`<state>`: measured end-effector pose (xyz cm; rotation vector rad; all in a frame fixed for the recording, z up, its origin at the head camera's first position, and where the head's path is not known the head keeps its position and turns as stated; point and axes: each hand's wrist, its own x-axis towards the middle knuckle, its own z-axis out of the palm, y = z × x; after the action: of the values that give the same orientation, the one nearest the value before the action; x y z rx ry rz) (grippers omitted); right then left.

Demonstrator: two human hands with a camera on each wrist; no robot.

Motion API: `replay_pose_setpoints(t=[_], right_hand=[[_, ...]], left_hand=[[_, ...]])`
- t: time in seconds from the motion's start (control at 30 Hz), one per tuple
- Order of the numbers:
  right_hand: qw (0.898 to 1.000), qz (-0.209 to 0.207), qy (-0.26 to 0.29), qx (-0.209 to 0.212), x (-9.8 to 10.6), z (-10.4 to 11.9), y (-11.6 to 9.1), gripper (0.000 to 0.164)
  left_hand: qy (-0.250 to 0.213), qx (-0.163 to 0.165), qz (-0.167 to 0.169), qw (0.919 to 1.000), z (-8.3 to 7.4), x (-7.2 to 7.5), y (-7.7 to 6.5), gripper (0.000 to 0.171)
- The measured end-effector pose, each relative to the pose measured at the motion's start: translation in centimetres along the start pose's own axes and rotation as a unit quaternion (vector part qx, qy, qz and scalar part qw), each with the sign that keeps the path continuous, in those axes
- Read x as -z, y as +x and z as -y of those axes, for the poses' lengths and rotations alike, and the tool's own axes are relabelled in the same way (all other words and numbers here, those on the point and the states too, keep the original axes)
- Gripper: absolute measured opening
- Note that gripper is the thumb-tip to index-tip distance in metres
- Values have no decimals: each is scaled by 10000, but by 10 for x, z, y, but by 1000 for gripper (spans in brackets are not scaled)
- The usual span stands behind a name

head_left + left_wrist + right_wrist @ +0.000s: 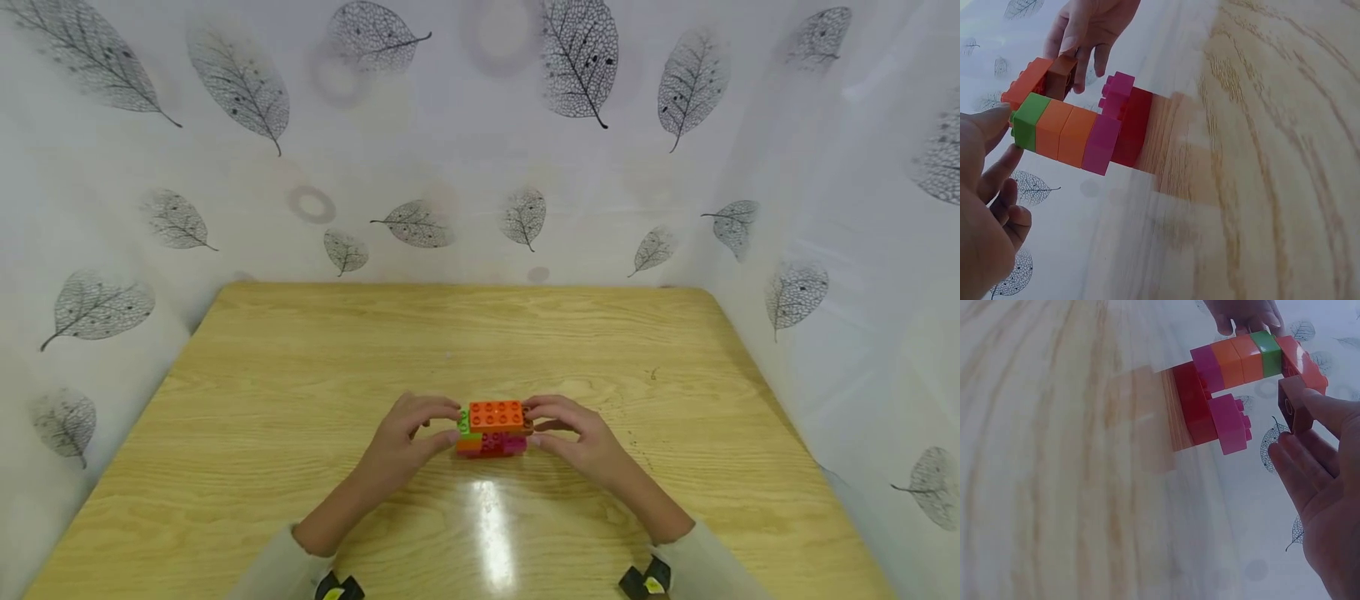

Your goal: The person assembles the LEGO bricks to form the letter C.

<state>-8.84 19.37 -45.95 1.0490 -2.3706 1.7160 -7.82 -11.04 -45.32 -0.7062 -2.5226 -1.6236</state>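
Note:
A toy brick structure stands on the table before me. At its bottom lies a red brick (1133, 128). One side is a column: a purple brick (1101, 145), two orange bricks (1063, 131) and a green brick (1030, 125). A pink brick (1229, 424) sits on the red brick's other end. Across the top lies a long orange brick (496, 414), with a brown brick (1295, 405) under its right end, above the pink one and apart from it. My left hand (405, 433) pinches the green brick from the left. My right hand (581, 437) holds the brown brick between thumb and fingers.
The wooden table (337, 350) reaches a white leaf-patterned curtain (450, 158) at the back and sides. Light glares off the tabletop just in front of the bricks. Small dark marks dot the table at the right.

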Motion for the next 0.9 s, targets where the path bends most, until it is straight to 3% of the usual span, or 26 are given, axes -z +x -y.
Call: replay_pose_setpoints(t=[0.23, 0.4, 0.7, 0.9], right_hand=[[10000, -59, -44, -16, -2, -3, 1, 32], [9995, -153, -100, -270, -1, -3, 2, 28], [9926, -169, 103, -1197, 6, -7, 20, 28], [9847, -98, 236, -1723, 10, -16, 35, 35]], left_hand=[[-4, -155, 17, 9999, 2, -2, 0, 21], [198, -193, 49, 9996, 3, -2, 3, 22], [66, 524, 59, 9986, 11, -1, 22, 19], [-657, 1324, 100, 9890, 19, -1, 37, 26]])
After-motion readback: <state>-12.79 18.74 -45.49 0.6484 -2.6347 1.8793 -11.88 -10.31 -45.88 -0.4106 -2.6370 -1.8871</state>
